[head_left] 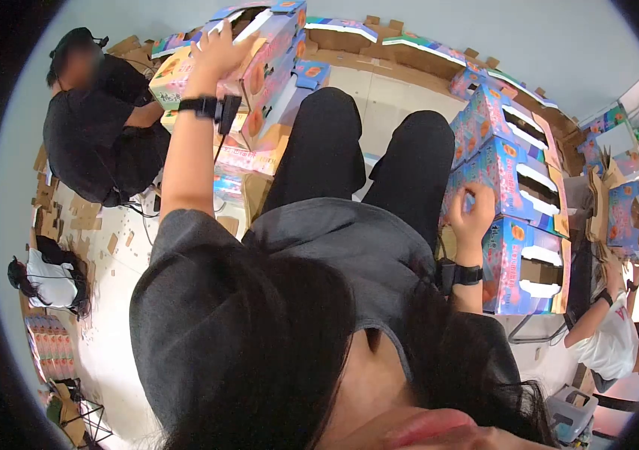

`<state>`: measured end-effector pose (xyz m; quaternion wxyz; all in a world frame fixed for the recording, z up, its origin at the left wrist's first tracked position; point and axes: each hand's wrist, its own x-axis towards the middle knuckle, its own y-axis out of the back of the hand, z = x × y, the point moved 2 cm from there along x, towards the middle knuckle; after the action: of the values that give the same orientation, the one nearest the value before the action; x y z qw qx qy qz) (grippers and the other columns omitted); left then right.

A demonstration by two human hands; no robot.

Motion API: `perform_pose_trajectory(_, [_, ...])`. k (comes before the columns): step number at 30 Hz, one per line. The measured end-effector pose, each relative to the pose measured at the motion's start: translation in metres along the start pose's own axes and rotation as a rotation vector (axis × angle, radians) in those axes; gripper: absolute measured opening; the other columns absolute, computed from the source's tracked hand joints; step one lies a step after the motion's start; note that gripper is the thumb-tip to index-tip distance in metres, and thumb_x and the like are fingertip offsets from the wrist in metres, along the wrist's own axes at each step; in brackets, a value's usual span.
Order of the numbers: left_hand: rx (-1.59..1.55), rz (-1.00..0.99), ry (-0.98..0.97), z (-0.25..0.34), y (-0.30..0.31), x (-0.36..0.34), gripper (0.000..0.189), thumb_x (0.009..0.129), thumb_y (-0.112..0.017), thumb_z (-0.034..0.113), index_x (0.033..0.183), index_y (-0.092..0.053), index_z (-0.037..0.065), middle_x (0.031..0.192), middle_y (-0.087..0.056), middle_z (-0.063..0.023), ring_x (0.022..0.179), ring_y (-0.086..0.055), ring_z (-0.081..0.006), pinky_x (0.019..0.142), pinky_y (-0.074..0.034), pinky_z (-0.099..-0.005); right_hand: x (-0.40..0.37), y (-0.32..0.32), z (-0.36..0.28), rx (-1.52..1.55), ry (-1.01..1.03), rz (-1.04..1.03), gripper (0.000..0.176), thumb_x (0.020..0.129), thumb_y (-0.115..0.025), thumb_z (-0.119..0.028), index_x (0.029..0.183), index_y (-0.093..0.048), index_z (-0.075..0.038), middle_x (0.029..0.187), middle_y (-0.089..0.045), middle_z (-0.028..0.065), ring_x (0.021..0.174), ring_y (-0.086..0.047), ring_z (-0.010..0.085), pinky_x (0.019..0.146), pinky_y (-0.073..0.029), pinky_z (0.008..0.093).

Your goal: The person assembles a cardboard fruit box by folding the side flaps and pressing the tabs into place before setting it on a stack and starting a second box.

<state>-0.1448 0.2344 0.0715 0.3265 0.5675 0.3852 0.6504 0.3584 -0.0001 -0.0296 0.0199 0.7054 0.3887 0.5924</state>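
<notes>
**Box Work Status: Left Hand Resting on a Box, Right Hand Curling Beside the Row**

Your left hand (222, 54) is spreading wide over the top box (257, 69) at your left; the fingers are lying flat and are not closing around anything visible. Your right hand (473, 210) is curling into a narrow, loose shape beside the row of boxes (510, 169) at your right. The picture is not showing whether it is touching them or pinching something small.

The top box is sitting above a lower box (255, 126), just outside your left knee. The row at your right is holding three boxes, all standing in formed shape.

Degree of completion: folding is appearing done on these boxes, while their cut-out openings are showing uncovered. Whether they are containing anything, or needing further work, you cannot tell from this view.

Farther out, a person in black (102, 135) is sitting beyond the left boxes. A person in a white top (612, 334) is reaching toward a blue box (623, 217) at far right. Another person (49, 277) is working at far left, and cardboard pieces (83, 217) are lying on the floor (128, 300).
</notes>
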Motion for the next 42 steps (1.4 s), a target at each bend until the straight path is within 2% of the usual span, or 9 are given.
perform_pose_trajectory(2, [0.037, -0.270, 0.156, -0.012, -0.008, 0.022, 0.095, 0.084, -0.037, 0.078, 0.144, -0.043, 0.005, 0.143, -0.047, -0.0238, 0.136, -0.039, -0.0422, 0.114, -0.020, -0.0569, 0.000, 0.000, 0.001, 0.019, 0.010, -0.047, 0.011, 0.074, -0.064, 0.002, 0.084, -0.059, -0.002, 0.079, -0.059, 0.0111, 0.073, -0.058, 0.0286, 0.064, -0.045, 0.0368])
perform_pose_trajectory(9, [-0.067, -0.411, 0.255, -0.010, -0.015, 0.015, 0.099, 0.080, -0.037, 0.079, 0.131, -0.056, -0.003, 0.130, -0.059, -0.0250, 0.126, -0.053, -0.0372, 0.106, -0.034, -0.0483, -0.011, -0.005, 0.011, 0.045, -0.036, 0.013, 0.011, 0.072, -0.067, 0.001, 0.081, -0.062, -0.004, 0.063, -0.053, 0.0067, 0.055, -0.053, 0.0227, 0.054, -0.042, 0.0341])
perform_pose_trajectory(17, [-0.124, -0.130, 0.257, -0.037, -0.025, 0.019, 0.080, 0.086, -0.039, 0.073, 0.104, -0.072, 0.002, 0.101, -0.069, -0.0253, 0.103, -0.064, -0.0408, 0.092, -0.047, -0.0451, -0.014, 0.002, 0.015, 0.026, -0.001, 0.077, 0.012, 0.071, -0.068, 0.001, 0.081, -0.063, -0.004, 0.059, -0.051, 0.0051, 0.050, -0.050, 0.0195, 0.049, -0.039, 0.0324])
perform_pose_trajectory(20, [-0.246, -0.038, 0.189, -0.030, 0.004, 0.000, 0.078, 0.087, -0.042, 0.069, 0.113, -0.068, 0.000, 0.108, -0.068, -0.0251, 0.109, -0.063, -0.0405, 0.098, -0.044, -0.0448, -0.014, 0.003, 0.017, 0.000, -0.013, 0.082, 0.012, 0.071, -0.068, 0.001, 0.081, -0.063, -0.004, 0.057, -0.049, 0.0044, 0.048, -0.048, 0.0185, 0.047, -0.038, 0.0317])
perform_pose_trajectory(25, [-0.558, 0.363, -0.030, 0.010, 0.054, -0.040, 0.054, 0.083, -0.068, 0.052, 0.090, -0.070, -0.002, 0.069, -0.065, -0.0210, 0.065, -0.066, -0.0330, 0.063, -0.049, -0.0414, -0.011, 0.009, 0.012, 0.002, -0.034, 0.082, 0.011, 0.072, -0.068, 0.001, 0.080, -0.063, -0.004, 0.056, -0.047, 0.0035, 0.047, -0.046, 0.0175, 0.046, -0.036, 0.0313])
perform_pose_trajectory(28, [-0.645, 0.305, -0.275, 0.042, 0.088, -0.064, 0.047, 0.083, -0.073, 0.044, 0.088, -0.067, -0.002, 0.071, -0.066, -0.0149, 0.060, -0.062, -0.0188, 0.055, -0.045, -0.0321, -0.006, 0.013, 0.006, -0.040, 0.027, 0.073, 0.012, 0.071, -0.067, 0.001, 0.080, -0.063, -0.005, 0.056, -0.047, 0.0030, 0.048, -0.047, 0.0173, 0.050, -0.038, 0.0317])
perform_pose_trajectory(30, [-0.641, 0.256, -0.342, 0.062, 0.099, -0.074, 0.046, 0.076, -0.079, 0.042, 0.084, -0.065, -0.002, 0.067, -0.063, -0.0118, 0.060, -0.057, -0.0126, 0.054, -0.042, -0.0283, 0.004, 0.015, 0.000, -0.063, 0.086, 0.084, 0.013, 0.070, -0.067, 0.002, 0.080, -0.062, -0.005, 0.057, -0.049, 0.0034, 0.051, -0.049, 0.0186, 0.053, -0.040, 0.0321])
perform_pose_trajectory(35, [-0.526, 0.357, -0.600, 0.121, 0.112, -0.088, 0.055, 0.062, -0.084, 0.052, 0.082, -0.068, 0.004, 0.074, -0.066, -0.0101, 0.074, -0.058, -0.0281, 0.076, -0.045, -0.0374, 0.041, 0.027, -0.026, -0.041, 0.228, 0.221, 0.017, 0.068, -0.065, 0.002, 0.082, -0.063, -0.006, 0.071, -0.058, 0.0084, 0.066, -0.057, 0.0271, 0.065, -0.046, 0.0358])
perform_pose_trajectory(42, [-0.460, 0.333, -0.939, 0.169, 0.078, -0.080, 0.065, 0.061, -0.078, 0.064, 0.084, -0.066, 0.005, 0.068, -0.062, -0.0129, 0.073, -0.060, -0.0306, 0.088, -0.042, -0.0377, 0.095, 0.023, -0.047, -0.065, 0.244, 0.195, 0.027, 0.075, -0.067, -0.008, 0.102, -0.067, -0.005, 0.099, -0.064, 0.0122, 0.097, -0.060, 0.0327, 0.087, -0.044, 0.0431])
